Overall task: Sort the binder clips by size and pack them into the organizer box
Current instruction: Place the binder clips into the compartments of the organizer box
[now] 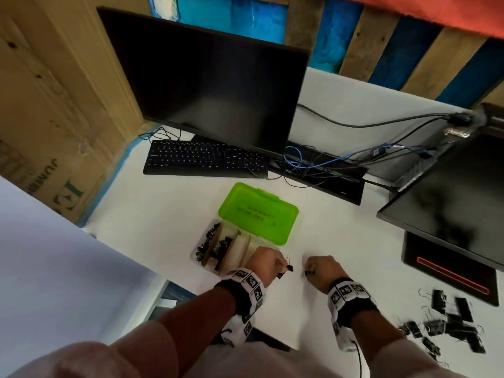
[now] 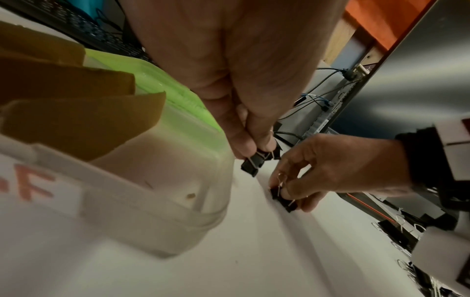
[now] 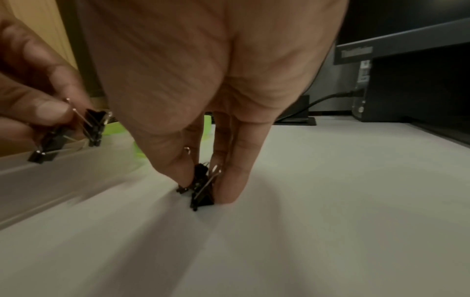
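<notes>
The clear organizer box [image 1: 200, 253] with a green lid [image 1: 259, 214] folded back lies on the white desk; cardboard dividers [image 2: 84, 124] split it, and its left compartments hold small black clips. My left hand [image 1: 266, 264] hovers at the box's right end and pinches two small black binder clips [image 2: 257, 162] by their wire handles. My right hand [image 1: 321, 271] is just to the right, fingertips down on the desk, pinching small black clips [image 3: 201, 193] that touch the surface. A pile of larger black clips [image 1: 450, 323] lies at the right front.
A black keyboard [image 1: 204, 159] and a monitor [image 1: 207, 85] stand behind the box. A second monitor [image 1: 450, 203] and tangled cables [image 1: 327, 162] occupy the right side. A cardboard carton [image 1: 49, 170] stands off the desk's left edge.
</notes>
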### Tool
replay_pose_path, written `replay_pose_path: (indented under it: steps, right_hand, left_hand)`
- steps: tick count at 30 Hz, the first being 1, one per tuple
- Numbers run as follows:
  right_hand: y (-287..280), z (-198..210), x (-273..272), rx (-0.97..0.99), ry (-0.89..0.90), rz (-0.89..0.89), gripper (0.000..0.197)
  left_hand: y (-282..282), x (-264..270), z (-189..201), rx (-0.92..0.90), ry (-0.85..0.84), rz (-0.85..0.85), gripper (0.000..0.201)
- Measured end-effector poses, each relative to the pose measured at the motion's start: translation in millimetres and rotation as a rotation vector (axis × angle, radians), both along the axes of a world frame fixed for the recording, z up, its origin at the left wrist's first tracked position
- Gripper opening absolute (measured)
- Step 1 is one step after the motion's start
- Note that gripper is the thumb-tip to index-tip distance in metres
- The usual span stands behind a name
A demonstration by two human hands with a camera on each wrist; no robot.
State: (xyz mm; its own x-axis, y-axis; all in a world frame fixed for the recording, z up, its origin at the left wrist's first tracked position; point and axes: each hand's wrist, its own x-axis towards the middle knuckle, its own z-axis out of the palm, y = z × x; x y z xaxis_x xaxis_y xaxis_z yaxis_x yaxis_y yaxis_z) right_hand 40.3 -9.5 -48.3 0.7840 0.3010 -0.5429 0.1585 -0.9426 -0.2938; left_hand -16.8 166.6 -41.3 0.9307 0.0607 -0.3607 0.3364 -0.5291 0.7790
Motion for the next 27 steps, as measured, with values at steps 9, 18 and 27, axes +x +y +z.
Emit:
replay_pose_path:
  steps: [9, 18, 27]
  right_hand:
    - [18, 6, 0, 0.082, -0.047, -0.013, 0.016]
    - [106, 54, 35, 0.489, -0.18, -0.126, 0.01]
    - [208, 53, 8, 0.458, -0.124, 0.074, 0.008]
  left_hand:
    - [17, -8, 13, -0.012, -0.066, -0.01, 0.012]
    - [79, -18, 29, 0.053, -0.148, 0.169, 0.011]
    - [132, -52, 24, 0.275, -0.034, 0.167, 0.018]
